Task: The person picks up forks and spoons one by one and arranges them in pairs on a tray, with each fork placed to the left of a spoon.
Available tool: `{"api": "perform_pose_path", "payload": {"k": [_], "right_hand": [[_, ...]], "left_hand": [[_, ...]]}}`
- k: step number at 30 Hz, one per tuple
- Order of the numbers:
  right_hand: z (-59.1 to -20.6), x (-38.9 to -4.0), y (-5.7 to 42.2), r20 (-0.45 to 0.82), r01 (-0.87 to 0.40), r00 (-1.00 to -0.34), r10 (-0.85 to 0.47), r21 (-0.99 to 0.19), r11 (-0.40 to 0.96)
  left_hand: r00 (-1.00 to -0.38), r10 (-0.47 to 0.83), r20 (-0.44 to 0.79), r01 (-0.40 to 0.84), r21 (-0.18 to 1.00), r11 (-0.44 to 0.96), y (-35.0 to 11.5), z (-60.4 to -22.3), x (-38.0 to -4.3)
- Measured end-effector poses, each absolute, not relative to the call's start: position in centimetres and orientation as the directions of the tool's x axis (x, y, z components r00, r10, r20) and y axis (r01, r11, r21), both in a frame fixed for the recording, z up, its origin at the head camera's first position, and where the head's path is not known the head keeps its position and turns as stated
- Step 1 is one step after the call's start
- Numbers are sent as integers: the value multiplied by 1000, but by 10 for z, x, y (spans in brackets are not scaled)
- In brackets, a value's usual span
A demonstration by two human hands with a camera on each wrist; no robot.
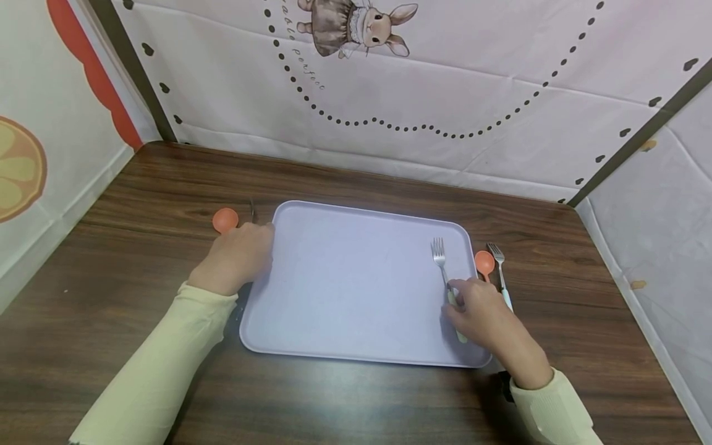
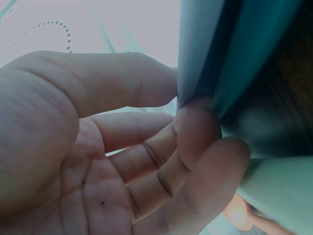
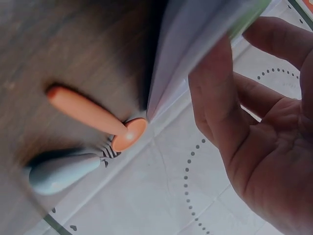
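A pale lavender tray [image 1: 356,278] lies on the wooden table. At its left edge is my left hand [image 1: 236,256]; in the left wrist view its thumb [image 2: 142,81] and fingers meet around the tray's rim [image 2: 195,49]. My right hand [image 1: 484,312] is over the right side of the tray. Its thumb and index finger pinch the pale green handle of a fork [image 1: 439,253], whose tines point to the back of the tray. In the right wrist view a bit of that green handle [image 3: 252,19] shows between the fingertips.
Right of the tray lie an orange spoon [image 1: 484,263] and a blue-handled fork [image 1: 503,284]. Another orange spoon [image 1: 225,220] is on the left, partly behind my left hand, beside a thin metal utensil tip [image 1: 252,211]. Printed cloth [image 1: 389,154] walls the table's back and sides.
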State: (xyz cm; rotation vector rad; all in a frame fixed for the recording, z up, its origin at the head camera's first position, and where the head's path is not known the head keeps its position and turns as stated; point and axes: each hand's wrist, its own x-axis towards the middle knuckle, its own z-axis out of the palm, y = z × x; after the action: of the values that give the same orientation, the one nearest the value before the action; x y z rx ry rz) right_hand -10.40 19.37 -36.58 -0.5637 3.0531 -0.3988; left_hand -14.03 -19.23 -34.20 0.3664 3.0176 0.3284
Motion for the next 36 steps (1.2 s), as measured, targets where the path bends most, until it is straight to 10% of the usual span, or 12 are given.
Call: {"api": "perform_pose_path", "payload": {"k": [36], "right_hand": [[-371, -81, 180, 130, -428, -903, -409, -202, 881]], "left_hand": [[-969, 237, -65, 219, 209, 953, -192, -343, -142]]}}
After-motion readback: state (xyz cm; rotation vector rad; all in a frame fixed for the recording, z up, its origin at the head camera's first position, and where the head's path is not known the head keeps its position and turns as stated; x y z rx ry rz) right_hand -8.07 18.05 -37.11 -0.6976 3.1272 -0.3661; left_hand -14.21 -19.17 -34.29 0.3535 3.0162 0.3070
